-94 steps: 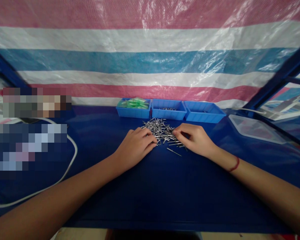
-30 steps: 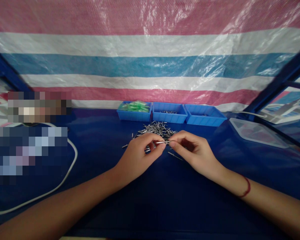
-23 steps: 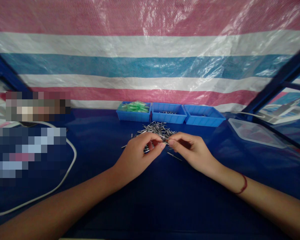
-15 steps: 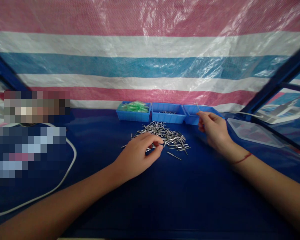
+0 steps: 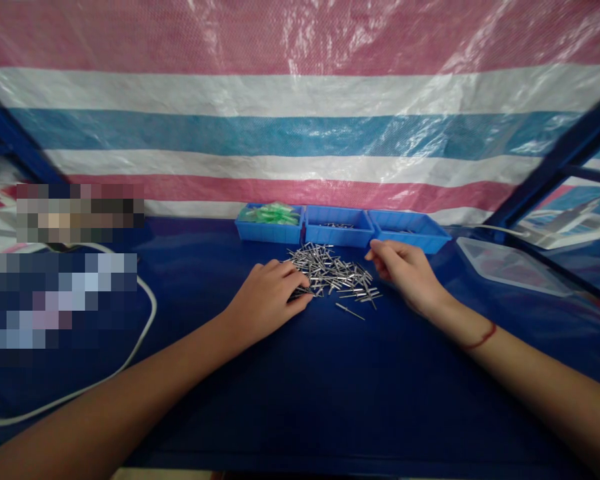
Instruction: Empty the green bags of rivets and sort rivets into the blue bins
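Observation:
A heap of silver pop rivets (image 5: 333, 270) lies on the dark blue table, and one loose rivet (image 5: 350, 311) rests apart at its near side. My left hand (image 5: 270, 293) is at the heap's left edge, fingers bent over the rivets, with a gap between thumb and forefinger. To the right of the heap, in front of the bins, my right hand (image 5: 405, 270) hovers with its fingers curled and no rivet showing in them. Behind the heap, the middle blue bin (image 5: 339, 235) has some rivets inside; the right blue bin (image 5: 413, 241) holds a few small dark pieces.
Green plastic-wrapped pieces (image 5: 273, 213) fill the left blue bin (image 5: 270, 232). A clear plastic lid (image 5: 513, 267) lies at the right. On the left, a white cable (image 5: 143, 333) curves over the table (image 5: 300, 400). Striped sheeting (image 5: 300, 133) hangs behind.
My right hand has come back from over the right bin, down and left toward the heap; the rivet in its fingertips no longer shows. My left hand has shifted slightly left, its fingers lower among the rivets.

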`<control>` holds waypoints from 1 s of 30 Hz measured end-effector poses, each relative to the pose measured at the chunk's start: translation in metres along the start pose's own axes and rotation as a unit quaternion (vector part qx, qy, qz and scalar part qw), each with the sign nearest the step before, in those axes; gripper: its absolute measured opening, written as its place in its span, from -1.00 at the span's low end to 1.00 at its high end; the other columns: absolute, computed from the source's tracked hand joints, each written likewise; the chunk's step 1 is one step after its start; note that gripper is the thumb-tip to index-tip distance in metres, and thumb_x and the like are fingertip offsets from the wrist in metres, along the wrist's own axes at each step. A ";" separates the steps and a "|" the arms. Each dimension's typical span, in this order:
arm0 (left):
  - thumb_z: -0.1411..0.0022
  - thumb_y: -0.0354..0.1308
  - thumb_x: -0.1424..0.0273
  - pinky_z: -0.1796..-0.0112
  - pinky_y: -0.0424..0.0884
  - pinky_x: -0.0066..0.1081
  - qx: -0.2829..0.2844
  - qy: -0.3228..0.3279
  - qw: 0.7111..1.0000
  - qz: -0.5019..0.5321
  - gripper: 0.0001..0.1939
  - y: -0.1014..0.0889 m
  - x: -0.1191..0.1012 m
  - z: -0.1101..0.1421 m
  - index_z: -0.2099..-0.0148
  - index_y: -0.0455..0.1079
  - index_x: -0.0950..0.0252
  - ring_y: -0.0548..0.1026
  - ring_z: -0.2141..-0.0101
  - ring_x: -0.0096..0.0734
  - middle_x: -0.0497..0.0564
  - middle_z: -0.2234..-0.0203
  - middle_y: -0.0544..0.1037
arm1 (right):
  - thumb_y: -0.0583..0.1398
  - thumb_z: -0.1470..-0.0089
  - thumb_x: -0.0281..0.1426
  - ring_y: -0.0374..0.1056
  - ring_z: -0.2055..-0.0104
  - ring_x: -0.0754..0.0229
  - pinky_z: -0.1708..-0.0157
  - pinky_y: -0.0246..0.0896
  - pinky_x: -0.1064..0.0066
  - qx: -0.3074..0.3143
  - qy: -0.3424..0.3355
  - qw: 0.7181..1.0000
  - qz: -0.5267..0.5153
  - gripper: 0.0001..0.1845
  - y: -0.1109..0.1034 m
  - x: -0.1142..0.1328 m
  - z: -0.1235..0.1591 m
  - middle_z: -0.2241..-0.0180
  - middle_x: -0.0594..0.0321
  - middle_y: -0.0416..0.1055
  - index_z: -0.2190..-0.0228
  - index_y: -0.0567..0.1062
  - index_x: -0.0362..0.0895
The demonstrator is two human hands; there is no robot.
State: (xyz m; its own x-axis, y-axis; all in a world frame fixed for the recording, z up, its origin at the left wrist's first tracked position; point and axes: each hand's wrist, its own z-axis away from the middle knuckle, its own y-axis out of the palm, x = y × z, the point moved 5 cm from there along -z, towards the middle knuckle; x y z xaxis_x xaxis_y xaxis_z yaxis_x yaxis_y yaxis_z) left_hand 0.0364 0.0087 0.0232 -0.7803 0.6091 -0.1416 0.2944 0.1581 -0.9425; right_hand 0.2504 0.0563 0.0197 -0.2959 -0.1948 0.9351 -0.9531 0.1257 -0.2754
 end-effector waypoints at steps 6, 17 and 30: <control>-0.27 0.03 0.28 0.21 0.25 -0.27 -0.033 0.007 0.999 0.010 -0.73 -0.001 -0.009 -0.001 0.01 0.36 0.22 0.38 0.21 -0.26 0.02 0.18 0.46 | 0.19 0.06 -0.33 0.10 0.59 0.35 0.57 -0.02 0.46 0.256 -0.153 0.925 0.234 -0.78 0.030 0.026 0.031 0.64 0.38 0.21 0.64 0.33 -0.13; -0.31 0.00 0.24 0.17 0.21 -0.31 -0.014 0.093 0.994 0.049 -0.74 -0.001 -0.028 0.005 0.12 0.42 0.26 0.36 0.20 -0.31 0.01 0.21 0.47 | 0.11 -0.09 -0.45 0.28 0.46 0.28 0.46 0.11 0.43 0.326 -0.369 0.805 0.330 -0.89 0.045 0.041 0.062 0.47 0.24 0.35 0.40 0.44 -0.14; -0.35 -0.12 0.40 0.25 0.28 -0.40 -0.072 -0.015 0.973 0.220 -0.78 -0.010 -0.020 0.001 0.30 0.31 0.30 0.40 0.32 -0.40 -0.02 0.40 0.45 | 0.17 -0.06 -0.41 0.24 0.53 0.35 0.56 0.16 0.47 0.179 -0.330 0.917 0.134 -0.95 0.033 0.057 0.060 0.50 0.31 0.35 0.38 0.45 -0.10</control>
State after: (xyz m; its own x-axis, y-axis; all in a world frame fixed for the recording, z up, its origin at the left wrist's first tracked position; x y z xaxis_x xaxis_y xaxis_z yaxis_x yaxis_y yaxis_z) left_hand 0.0490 -0.0061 0.0348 -0.5765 0.6192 -0.5331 0.6767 -0.0040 -0.7363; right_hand 0.1979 -0.0094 0.0503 -0.3844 -0.7652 0.5164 -0.7657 -0.0483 -0.6414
